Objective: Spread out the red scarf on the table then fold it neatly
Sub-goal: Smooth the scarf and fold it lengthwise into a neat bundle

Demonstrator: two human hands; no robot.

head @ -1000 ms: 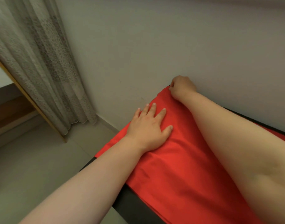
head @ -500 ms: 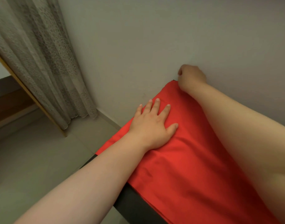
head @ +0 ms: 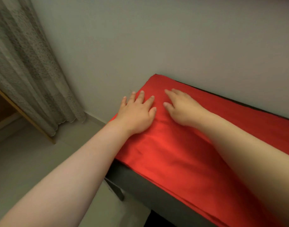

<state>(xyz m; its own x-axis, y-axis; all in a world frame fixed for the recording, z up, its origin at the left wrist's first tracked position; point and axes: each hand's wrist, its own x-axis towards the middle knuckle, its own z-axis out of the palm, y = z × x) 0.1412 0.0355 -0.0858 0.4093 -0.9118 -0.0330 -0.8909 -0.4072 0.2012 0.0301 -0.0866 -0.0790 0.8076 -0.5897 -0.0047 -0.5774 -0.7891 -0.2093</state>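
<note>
So here's where we're at: the red scarf [head: 181, 153] lies lengthwise along the dark table [head: 140, 182], its far corner tucked right up by the wall [head: 156, 38] and its near edge running along the table's front lip. Looks mostly flat from here, with a few soft ripples in the middle.

Both hands are down on the cloth near its left end, close to each other but not touching. Our left hand [head: 137, 113] is palm-down with the fingers straight and fanned out, the outer ones reaching about to the scarf's end edge. Our right hand [head: 183, 108] is flat too, fingers pointing toward that far corner (it's a bit blurry, so we can't say much more). Neither is gripping anything.

Why flat palms? Our guess is we're smoothing and pinning. Thin fabric like this slides and bunches if you pinch it, so pressing spreads it without dragging up new creases. Working the end makes sense too, since square corners now mean a tidier fold later. We'd call this the tail end of spreading, with the folding not begun.
</note>
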